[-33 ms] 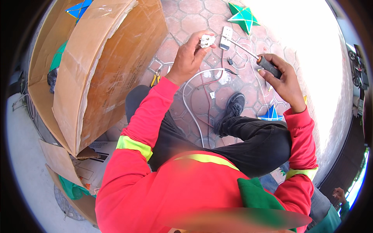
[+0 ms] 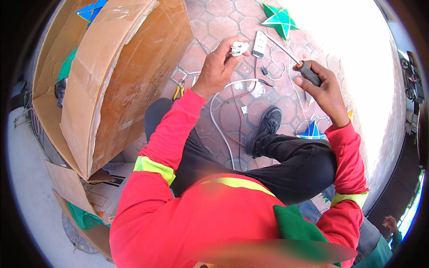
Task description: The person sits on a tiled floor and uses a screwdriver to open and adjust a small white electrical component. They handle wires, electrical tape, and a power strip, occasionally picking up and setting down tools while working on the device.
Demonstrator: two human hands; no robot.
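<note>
Two bare hands work in the head view, with clock directions taken from its centre. The left hand (image 2: 216, 64), at 12 o'clock, pinches a small white electrical fitting (image 2: 239, 48) between thumb and fingers, just past 12. The right hand (image 2: 324, 85), at 2 o'clock, has its fingers closed around the handle of a screwdriver (image 2: 290, 57), whose tip is apart from the fitting and points toward 11.

With the fitting held in midair, the blade could skid off it into the left fingertips if pressed at a slant. A loosened grip could drop the small piece, or anything loose in it, onto the uneven joints below. Leads around the shoe (image 2: 270, 120) could snag if the foot shifts.

The fitting looks like hard, glossy plastic with dark recesses. The screwdriver has a slim metal shaft and a thick dark handle with an orange collar. At 1 o'clock lie an oblong white power strip (image 2: 259, 43), a looping white cable (image 2: 241, 81) with dark ends, and, farther out, a shiny green five-pointed star (image 2: 280, 21). Hexagonal reddish paving (image 2: 221, 27) looks rough and matte; the brown cardboard box (image 2: 143, 76) at 10 has a torn, taped edge.
</note>
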